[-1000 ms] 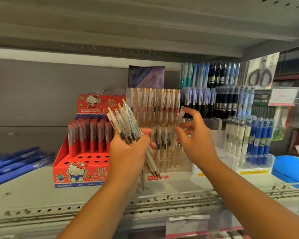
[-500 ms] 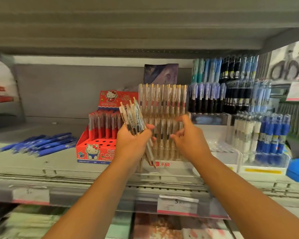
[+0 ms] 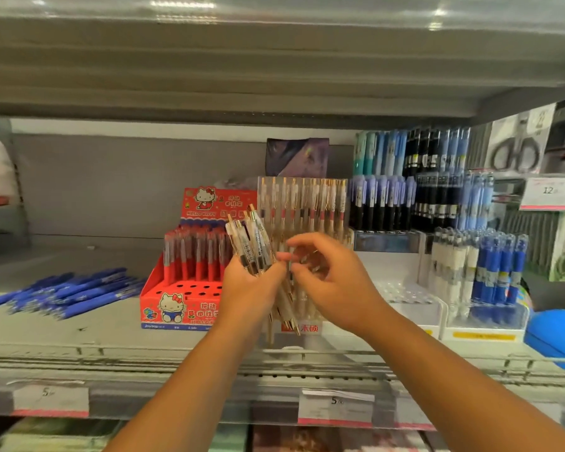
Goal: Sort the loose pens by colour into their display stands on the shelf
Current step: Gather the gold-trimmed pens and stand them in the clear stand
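My left hand [image 3: 248, 285] grips a bundle of clear pens with gold tips [image 3: 252, 243], tilted up and to the left. It is in front of the clear display stand [image 3: 307, 203], which holds matching pens. My right hand [image 3: 336, 282] is just right of the bundle with its fingers loosely curled. Its fingertips are close to my left thumb and no pen shows in it. It is blurred by motion. Several loose blue pens [image 3: 69, 288] lie on the shelf at the left. A red cartoon-cat stand [image 3: 183, 308] holds red pens.
Tiered stands of dark and light-blue pens [image 3: 405, 197] fill the back right, with white and blue pens [image 3: 480, 265] in front of them. A blue object [image 3: 558, 334] lies at the far right. Packaged scissors [image 3: 519, 148] hang above. The shelf's front rail [image 3: 144, 363] carries price labels.
My right hand has drawn back from the clear stand towards the bundle in my left hand. The view has pulled back and tilted down a little.
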The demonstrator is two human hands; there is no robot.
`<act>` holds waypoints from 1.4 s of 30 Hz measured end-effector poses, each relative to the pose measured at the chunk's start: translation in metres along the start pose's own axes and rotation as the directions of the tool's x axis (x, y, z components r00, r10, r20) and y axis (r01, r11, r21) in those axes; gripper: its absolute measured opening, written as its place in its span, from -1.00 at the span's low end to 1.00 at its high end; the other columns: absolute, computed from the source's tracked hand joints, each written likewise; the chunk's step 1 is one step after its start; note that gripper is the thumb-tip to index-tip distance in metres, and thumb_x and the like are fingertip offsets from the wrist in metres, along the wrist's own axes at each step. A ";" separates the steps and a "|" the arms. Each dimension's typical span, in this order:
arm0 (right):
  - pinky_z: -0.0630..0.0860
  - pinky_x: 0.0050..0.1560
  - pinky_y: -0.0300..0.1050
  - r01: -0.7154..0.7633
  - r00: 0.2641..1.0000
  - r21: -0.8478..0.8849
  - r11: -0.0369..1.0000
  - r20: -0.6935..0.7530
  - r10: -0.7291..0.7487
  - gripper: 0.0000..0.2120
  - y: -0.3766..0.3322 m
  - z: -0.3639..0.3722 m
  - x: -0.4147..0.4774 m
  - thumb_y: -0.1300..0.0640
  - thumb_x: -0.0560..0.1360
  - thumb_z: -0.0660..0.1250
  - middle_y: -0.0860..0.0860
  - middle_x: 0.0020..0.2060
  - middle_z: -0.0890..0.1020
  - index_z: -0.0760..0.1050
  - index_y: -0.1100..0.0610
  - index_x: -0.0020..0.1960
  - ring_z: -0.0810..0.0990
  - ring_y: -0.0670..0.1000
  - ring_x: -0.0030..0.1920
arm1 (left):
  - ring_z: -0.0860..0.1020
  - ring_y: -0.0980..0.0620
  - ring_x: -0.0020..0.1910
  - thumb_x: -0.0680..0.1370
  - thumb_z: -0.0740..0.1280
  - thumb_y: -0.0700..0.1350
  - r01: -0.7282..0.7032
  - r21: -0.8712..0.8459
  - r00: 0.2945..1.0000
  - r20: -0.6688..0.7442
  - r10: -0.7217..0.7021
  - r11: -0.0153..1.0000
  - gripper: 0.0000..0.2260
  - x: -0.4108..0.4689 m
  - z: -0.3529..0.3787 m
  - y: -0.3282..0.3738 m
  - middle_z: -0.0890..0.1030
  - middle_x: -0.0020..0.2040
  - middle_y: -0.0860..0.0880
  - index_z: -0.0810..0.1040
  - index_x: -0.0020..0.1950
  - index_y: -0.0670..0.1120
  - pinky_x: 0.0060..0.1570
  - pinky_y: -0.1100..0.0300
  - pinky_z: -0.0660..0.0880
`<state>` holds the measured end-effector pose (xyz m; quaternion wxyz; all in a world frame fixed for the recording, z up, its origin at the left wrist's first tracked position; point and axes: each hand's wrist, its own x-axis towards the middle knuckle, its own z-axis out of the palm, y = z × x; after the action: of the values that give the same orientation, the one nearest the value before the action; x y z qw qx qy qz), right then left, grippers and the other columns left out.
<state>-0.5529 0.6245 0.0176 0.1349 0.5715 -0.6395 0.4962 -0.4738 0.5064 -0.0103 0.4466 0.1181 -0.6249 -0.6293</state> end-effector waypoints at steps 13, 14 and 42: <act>0.53 -0.10 -0.27 -0.431 0.902 0.391 0.813 0.164 0.399 -0.79 -0.009 0.000 0.031 0.26 0.53 0.37 0.01 -0.03 0.70 0.62 0.09 0.14 0.65 -0.07 -0.04 | 0.68 0.04 -0.01 0.42 0.44 -0.02 -0.125 0.049 0.976 0.188 0.113 0.991 -0.71 -0.003 0.001 -0.001 0.71 -0.02 0.03 0.60 0.13 0.14 0.01 -0.03 0.62; 0.52 -0.11 -0.26 -0.444 0.896 0.405 0.799 0.180 0.406 -0.81 -0.009 -0.002 0.031 0.26 0.53 0.38 0.01 -0.06 0.70 0.62 0.09 0.11 0.64 -0.07 -0.08 | 0.68 0.05 0.00 0.44 0.45 -0.04 -0.129 0.050 0.973 0.198 0.117 0.990 -0.71 -0.004 0.001 -0.001 0.71 -0.01 0.04 0.59 0.15 0.13 0.00 0.01 0.62; 0.58 -0.29 -0.20 -0.318 0.884 -0.064 0.946 -0.381 0.272 -0.59 0.062 -0.030 0.018 0.11 0.50 0.45 -0.12 -0.25 0.60 0.30 -0.15 0.19 0.61 -0.19 -0.31 | 0.64 0.17 0.00 0.50 0.47 0.03 -0.040 0.060 0.999 0.012 0.039 0.997 -0.78 0.000 -0.001 -0.006 0.68 -0.05 0.21 0.56 0.12 0.12 0.04 0.09 0.53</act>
<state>-0.6236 0.6283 0.0151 0.2102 0.3551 -0.7123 0.5678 -0.4759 0.5049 -0.0163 0.4516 0.1157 -0.6483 -0.6020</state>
